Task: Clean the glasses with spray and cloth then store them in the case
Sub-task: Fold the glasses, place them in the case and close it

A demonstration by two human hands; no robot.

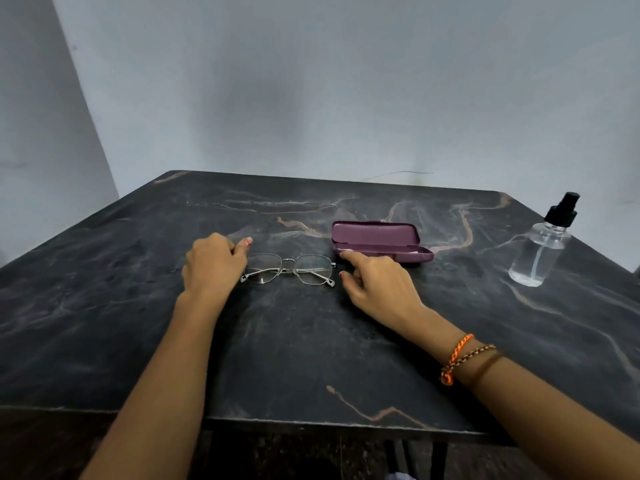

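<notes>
A dark marbled table point(311, 341) fills the lower frame. At centre, the left hand point(213, 263) is curled at the left end of the folded glasses point(289, 269); whether they are gripped cannot be told. The right hand point(377, 284) is held just right of them, fingers loosely apart. The purple case point(377, 241) lies open right of centre; the spray point(542, 242) stands far right.
</notes>
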